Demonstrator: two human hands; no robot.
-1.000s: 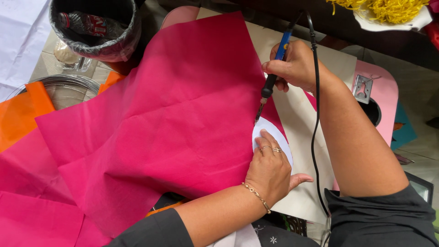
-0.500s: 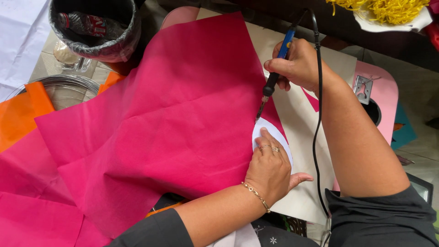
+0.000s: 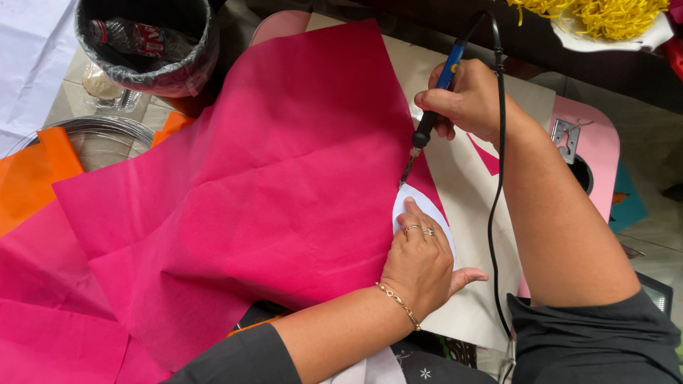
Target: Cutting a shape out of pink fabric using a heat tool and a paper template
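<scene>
Keep left hand flat, fingers spread narrow, pinning white template on pink fabric; right hand gripping hot cutter, trace edge steadily.

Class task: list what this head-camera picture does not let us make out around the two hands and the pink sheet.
- White template: mostly hidden under the left hand, head view.
- Tip of the blue-handled tool in the right hand: too small to tell.
- Pink sheet: cut off at the left and bottom edges.
- Black cord: leaves the bottom edge.
</scene>
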